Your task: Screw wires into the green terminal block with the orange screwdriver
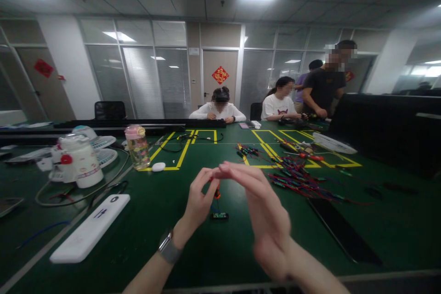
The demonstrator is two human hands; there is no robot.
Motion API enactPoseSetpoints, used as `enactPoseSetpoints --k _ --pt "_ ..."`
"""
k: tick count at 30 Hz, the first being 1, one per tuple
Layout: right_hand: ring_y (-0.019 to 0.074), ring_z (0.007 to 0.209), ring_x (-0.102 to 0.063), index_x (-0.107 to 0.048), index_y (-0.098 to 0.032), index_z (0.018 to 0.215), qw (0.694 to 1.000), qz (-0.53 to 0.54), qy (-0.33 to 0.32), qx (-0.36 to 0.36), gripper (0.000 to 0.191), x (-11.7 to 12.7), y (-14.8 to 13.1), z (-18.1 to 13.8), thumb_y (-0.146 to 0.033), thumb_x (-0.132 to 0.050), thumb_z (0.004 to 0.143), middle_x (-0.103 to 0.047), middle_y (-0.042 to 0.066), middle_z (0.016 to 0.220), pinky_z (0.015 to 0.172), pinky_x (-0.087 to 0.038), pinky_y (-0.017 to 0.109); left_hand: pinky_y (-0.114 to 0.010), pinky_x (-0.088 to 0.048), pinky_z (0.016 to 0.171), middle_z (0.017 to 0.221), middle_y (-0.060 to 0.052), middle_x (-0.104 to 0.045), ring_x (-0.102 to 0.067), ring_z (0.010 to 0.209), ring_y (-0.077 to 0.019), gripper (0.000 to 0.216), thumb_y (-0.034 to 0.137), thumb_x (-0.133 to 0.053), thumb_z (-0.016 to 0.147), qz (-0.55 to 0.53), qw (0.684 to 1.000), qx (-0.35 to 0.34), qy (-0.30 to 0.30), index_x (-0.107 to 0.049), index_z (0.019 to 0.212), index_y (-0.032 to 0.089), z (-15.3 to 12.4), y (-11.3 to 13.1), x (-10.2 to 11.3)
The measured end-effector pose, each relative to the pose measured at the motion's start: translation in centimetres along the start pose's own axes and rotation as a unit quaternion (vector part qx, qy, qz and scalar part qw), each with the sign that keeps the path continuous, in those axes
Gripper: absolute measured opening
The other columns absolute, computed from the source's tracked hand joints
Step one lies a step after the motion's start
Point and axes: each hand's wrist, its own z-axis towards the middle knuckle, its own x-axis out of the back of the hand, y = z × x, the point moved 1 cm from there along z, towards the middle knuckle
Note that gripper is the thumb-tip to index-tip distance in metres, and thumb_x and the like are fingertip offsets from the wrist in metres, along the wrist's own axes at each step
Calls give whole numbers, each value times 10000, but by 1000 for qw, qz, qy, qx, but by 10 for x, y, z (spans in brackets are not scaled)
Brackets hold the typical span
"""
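Note:
My left hand point(200, 197) has its thumb and fingers closed around the upper part of a screwdriver with an orange and black handle point(217, 191). The tool stands upright, its blade pointing down at a small green circuit board in a dark holder point(219, 216) on the table. A bit of blue wire shows beside the blade. From the right, my right hand point(267, 206) reaches across with fingers stretched out and held together. Its fingertips meet the left fingertips over the handle's top; its thumb is hidden. The handle's upper end is covered.
A white power bank point(91, 228) lies at left, near a white jug point(82, 161) and a pink-lidded bottle point(137, 147). Wired boards point(303, 177) are heaped at right, with a dark flat slab point(344, 229) before them. Across the green table point(138, 239) sits a person point(218, 110); several others are beyond.

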Motion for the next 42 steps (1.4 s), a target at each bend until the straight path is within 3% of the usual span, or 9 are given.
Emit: enactPoseSetpoints --k 3,4,6,9,12,16,30,35,42 --pt "293 1047 -601 -530 -219 1267 996 -39 44 74 385 -4 37 -7 -395 -424 941 -659 111 1093 975 -442 519 -303 -495 835 1038 -72 -640 -603 967 -193 294 274 -420 978 -24 1000 10 -16 -655 1139 199 -1 -1 1" --pt "272 990 -612 -536 -212 1251 997 -42 35 63 353 -8 53 -12 -341 -419 943 -670 106 1037 938 -461 496 -308 -491 856 1061 -74 -635 -599 992 -196 304 271 -407 982 -28 999 15 -19 -645 1160 205 -2 -1 1" --pt "248 931 -615 -544 -191 1223 999 -33 8 0 326 -16 80 -25 -288 -440 930 -671 110 999 847 -504 429 -313 -482 880 1088 -73 -626 -594 1018 -196 313 263 -396 986 -24 999 22 -22 -634 1185 219 -3 -2 3" --pt "244 1002 -605 -571 -176 1173 992 -24 -47 -111 295 -27 98 -44 -245 -514 893 -659 130 1084 878 -501 400 -309 -495 852 1090 -75 -625 -602 1003 -194 323 262 -387 987 -15 999 27 -28 -622 1205 227 -4 -2 4" --pt "254 1088 -587 -662 -194 1059 981 -36 -146 -124 250 -35 95 -53 -244 -658 814 -659 110 1150 966 -459 403 -331 -506 881 1139 -87 -626 -612 1028 -205 320 267 -392 983 -29 999 23 -38 -627 1195 215 -4 1 4" --pt "228 1041 -632 -743 -209 936 957 -29 -271 -100 180 -44 94 -53 -261 -751 763 -714 71 1060 953 -468 352 -331 -532 859 1169 -104 -634 -648 999 -205 311 264 -414 974 -75 995 29 -57 -627 1190 195 -2 5 3" --pt "199 881 -656 -764 -237 894 954 -46 -277 -103 137 -46 97 -50 -202 -734 764 -736 31 923 821 -486 296 -317 -549 817 1080 -100 -656 -665 932 -194 293 274 -455 957 -98 992 31 -72 -647 1164 196 0 9 1" --pt "213 935 -629 -778 -232 881 954 -62 -277 -96 105 -45 96 -50 -253 -694 822 -720 52 966 846 -473 317 -303 -536 803 1057 -94 -645 -650 944 -193 288 256 -447 961 -87 992 31 -81 -639 1168 199 0 9 2" --pt "235 1081 -567 -745 -283 1053 935 -97 -332 -79 207 -32 94 -47 -319 -620 891 -671 62 1128 957 -414 372 -274 -502 764 953 -49 -603 -600 857 -159 261 196 -519 918 -11 998 -14 -55 -654 1140 222 0 8 0"
